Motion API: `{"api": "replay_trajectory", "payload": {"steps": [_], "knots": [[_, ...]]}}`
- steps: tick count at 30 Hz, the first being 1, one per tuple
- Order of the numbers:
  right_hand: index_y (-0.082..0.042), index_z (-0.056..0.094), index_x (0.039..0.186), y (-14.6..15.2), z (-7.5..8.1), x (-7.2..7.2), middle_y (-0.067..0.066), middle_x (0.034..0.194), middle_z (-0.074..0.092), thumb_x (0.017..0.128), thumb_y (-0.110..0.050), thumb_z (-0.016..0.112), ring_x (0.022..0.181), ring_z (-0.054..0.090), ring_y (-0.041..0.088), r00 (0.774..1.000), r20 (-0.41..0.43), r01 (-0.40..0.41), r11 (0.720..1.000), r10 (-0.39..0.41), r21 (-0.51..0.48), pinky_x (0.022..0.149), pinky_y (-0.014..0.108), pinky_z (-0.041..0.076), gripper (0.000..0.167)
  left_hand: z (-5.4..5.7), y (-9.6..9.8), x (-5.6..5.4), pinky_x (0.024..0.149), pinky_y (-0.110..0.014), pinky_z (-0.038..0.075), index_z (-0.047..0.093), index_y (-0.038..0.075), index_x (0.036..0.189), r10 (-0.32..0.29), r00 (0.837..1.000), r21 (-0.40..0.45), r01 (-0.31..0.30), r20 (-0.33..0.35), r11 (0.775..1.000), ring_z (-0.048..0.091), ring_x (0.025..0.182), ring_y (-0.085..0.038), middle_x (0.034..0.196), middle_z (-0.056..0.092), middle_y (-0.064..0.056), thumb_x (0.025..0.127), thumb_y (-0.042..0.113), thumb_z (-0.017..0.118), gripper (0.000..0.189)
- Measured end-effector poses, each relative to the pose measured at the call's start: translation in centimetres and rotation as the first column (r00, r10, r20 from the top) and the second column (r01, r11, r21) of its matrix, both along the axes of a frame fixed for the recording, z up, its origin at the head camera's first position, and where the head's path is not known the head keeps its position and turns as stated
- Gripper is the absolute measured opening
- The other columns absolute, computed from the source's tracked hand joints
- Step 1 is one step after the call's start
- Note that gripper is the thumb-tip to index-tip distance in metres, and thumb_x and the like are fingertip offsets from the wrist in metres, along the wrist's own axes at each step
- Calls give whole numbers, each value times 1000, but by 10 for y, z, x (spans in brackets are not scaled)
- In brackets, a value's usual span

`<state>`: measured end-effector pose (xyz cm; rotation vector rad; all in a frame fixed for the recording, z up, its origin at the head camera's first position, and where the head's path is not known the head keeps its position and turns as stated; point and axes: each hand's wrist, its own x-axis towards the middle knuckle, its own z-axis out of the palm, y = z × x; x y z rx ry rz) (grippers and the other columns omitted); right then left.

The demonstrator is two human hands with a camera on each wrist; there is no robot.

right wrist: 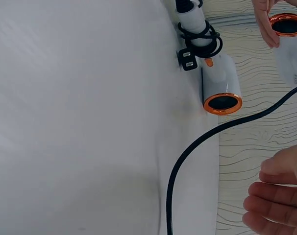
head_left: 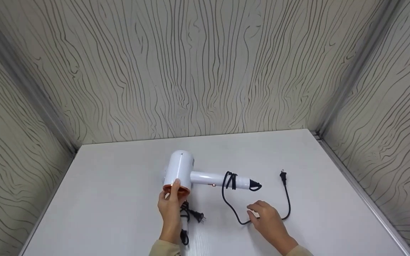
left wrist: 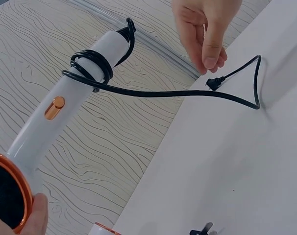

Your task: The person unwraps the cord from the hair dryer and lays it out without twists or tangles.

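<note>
My left hand (head_left: 170, 209) grips a white hair dryer (head_left: 179, 167) by the orange-rimmed end of its barrel, thumb on the shell. The dryer is raised above the table with its handle pointing right. A black cord (head_left: 229, 205) is wound round the handle in several loops; its loose length runs down, passes behind my right hand (head_left: 268, 222) and ends in a plug (head_left: 283, 176) on the right. In both wrist views the right hand holds nothing, its fingers loosely bent and apart from the cord. The left fingers partly hide the orange rim.
A second white hair dryer (right wrist: 221, 76) with an orange rim lies on the white table (head_left: 112, 199), partly hidden below the held one in the head view. Its cord is wrapped round the handle, its plug (head_left: 198, 216) beside it. Wood-patterned walls (head_left: 190, 71) enclose the table.
</note>
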<state>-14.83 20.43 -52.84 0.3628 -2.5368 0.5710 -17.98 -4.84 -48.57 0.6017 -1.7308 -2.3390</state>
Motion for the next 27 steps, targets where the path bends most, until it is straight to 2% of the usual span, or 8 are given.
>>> {"api": "replay_trajectory", "payload": {"steps": [6,13,21,27], "knots": [[-9,71,85,-19,11,-5,-2,80,68,72,0,79,74,67,12,996,-42,-78,996,77,-33,66,20,59,18,-1,-1,-1,92,-33,58,34,-6,138,-1,1000,-21,1,12,1000,65,98,-14,131,51,-28,94,41,55,68],[-9,71,88,-35,20,-9,-2,83,69,75,-2,77,77,67,12,993,-47,-116,991,113,-66,69,22,59,16,-1,-1,-2,95,-38,57,35,-6,137,8,1000,-36,-7,23,999,66,100,-19,131,51,-29,94,41,55,67],[-6,70,91,-45,17,-14,0,85,70,75,-3,77,78,67,13,989,-44,-144,985,140,-94,70,23,59,17,0,2,-2,99,-41,54,33,-5,140,-8,999,-42,10,31,999,63,111,-29,134,49,-29,94,43,55,70],[-8,70,91,-50,11,-17,-1,82,70,78,-4,76,76,66,11,988,-10,-152,979,153,-134,69,22,58,15,1,3,-3,96,-38,56,33,-6,139,-14,1000,-28,14,18,1000,64,108,-25,133,49,-29,94,41,55,69]]}}
